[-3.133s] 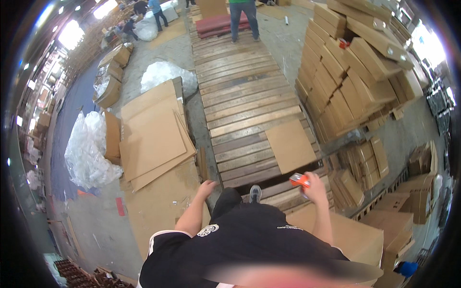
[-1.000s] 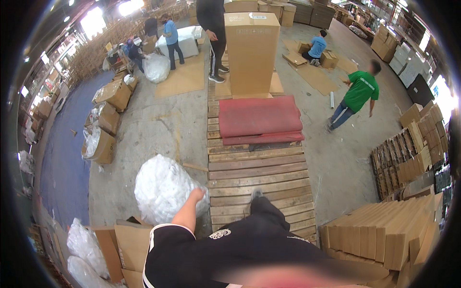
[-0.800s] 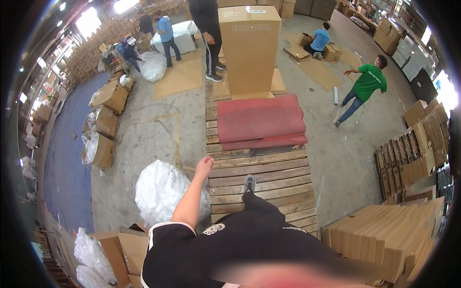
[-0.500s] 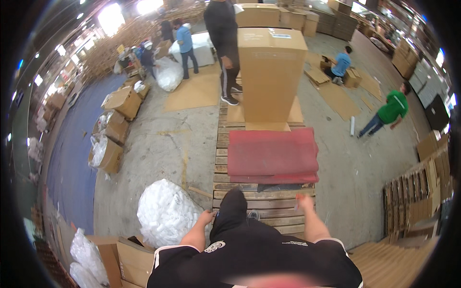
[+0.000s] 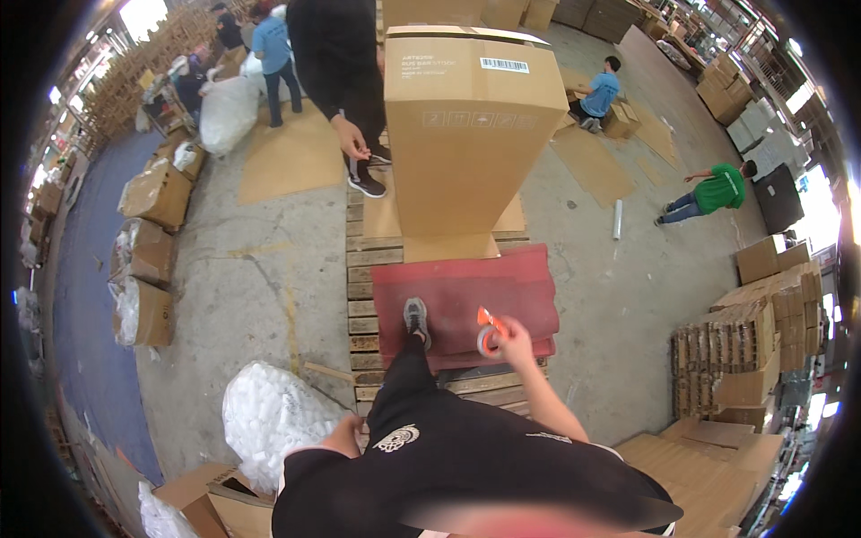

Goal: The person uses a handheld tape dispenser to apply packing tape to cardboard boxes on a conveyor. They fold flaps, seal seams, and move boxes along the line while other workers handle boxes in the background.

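In my right hand (image 5: 514, 342) is an orange tape dispenser (image 5: 486, 339) with a tape roll on it, held over the red mat (image 5: 457, 287). My left hand (image 5: 346, 437) hangs low by my hip, beside a clear bag of white rolls or pieces (image 5: 273, 408); its fingers are partly hidden. One of my shoes rests on the mat. A tall brown carton (image 5: 466, 170) stands upright just past the mat, out of reach of both hands. A co-worker in dark clothes stands left of it, a hand (image 5: 352, 139) hanging near its side.
Wooden slats (image 5: 363, 291) run under the mat and carton. Open boxes of plastic (image 5: 148, 255) line the left, along a blue floor strip (image 5: 99, 296). Stacked flat cardboard (image 5: 717, 359) rises at right. Other people work farther off, amid cardboard sheets (image 5: 291, 161) on the concrete.
I have moved forward, and one foot now stands on the mat. My right hand has reached forward, bringing the tape dispenser into plain view. My left hand has dropped back toward my hip.
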